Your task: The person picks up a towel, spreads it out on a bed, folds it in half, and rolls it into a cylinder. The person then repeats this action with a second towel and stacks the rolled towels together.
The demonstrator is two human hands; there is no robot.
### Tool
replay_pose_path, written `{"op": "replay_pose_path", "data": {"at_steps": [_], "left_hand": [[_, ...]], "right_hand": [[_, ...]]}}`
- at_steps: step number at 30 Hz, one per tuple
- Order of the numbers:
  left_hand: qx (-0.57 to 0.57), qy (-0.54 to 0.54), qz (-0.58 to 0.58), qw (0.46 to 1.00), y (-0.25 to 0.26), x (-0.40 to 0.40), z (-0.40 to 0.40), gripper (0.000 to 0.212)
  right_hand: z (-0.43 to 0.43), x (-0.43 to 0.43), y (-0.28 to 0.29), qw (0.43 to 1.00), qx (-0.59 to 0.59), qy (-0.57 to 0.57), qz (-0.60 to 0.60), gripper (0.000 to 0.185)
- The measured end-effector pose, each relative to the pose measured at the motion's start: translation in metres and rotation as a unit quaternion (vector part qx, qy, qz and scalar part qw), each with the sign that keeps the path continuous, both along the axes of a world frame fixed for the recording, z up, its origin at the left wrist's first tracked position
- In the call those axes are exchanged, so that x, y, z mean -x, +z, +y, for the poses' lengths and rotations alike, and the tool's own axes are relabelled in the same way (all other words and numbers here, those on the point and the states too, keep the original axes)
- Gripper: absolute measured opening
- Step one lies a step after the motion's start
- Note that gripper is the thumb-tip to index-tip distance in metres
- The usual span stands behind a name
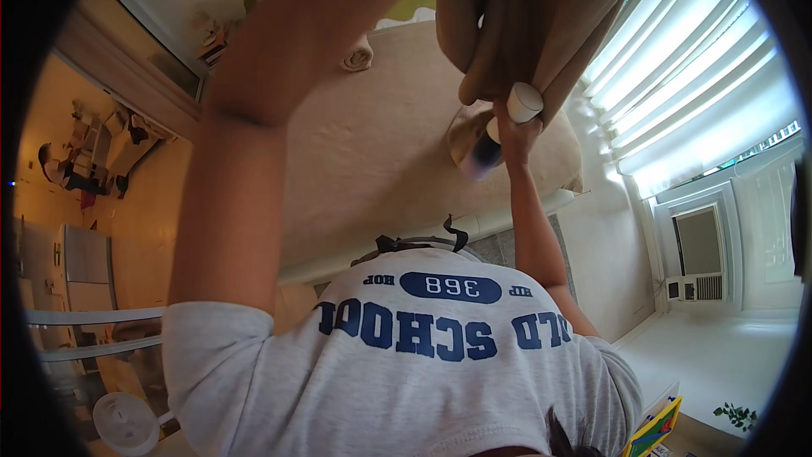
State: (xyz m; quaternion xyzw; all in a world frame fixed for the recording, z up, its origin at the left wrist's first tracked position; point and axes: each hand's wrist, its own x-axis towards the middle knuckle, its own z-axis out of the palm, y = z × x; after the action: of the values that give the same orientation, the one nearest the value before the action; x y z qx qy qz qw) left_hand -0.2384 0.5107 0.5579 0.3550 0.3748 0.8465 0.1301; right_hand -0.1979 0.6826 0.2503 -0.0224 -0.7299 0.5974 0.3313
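Note:
My right hand (521,136) is closed around a cylindrical container (487,151) with a dark band and a white end (525,103); its lower part is blurred. The hand is against the lower folds of a brown cloth (507,19), which hangs from the top of the view. My left forearm reaches up across the picture, and the left hand is beyond the top edge. Below lies a bed with a beige sheet (374,139). A beige pillow (561,152) and a rounded brown item (463,133) lie behind and beside my right hand.
A rolled beige cloth (357,56) lies at the bed's far side, near a patterned textile (412,6). White curtains (691,70) and a window air conditioner (698,254) are at right. Another person (60,168) sits in the far left room. A white fan (125,422) stands lower left.

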Motion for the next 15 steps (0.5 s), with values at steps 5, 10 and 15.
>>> {"op": "replay_pose_path", "data": {"at_steps": [5,10,15], "left_hand": [[0.218,0.182,0.143,0.948,0.017,-0.016,-0.044,0.012],[0.347,0.281,0.217,0.868,0.016,-0.022,-0.073,0.012],[0.420,0.325,0.261,0.806,0.011,-0.020,-0.084,0.013]], "right_hand": [[0.036,0.018,-0.030,0.993,-0.104,-0.028,-0.046,0.033],[0.039,0.020,-0.041,0.988,-0.113,-0.020,-0.104,0.036],[0.019,0.024,-0.051,0.988,-0.103,0.110,-0.025,0.033]]}}
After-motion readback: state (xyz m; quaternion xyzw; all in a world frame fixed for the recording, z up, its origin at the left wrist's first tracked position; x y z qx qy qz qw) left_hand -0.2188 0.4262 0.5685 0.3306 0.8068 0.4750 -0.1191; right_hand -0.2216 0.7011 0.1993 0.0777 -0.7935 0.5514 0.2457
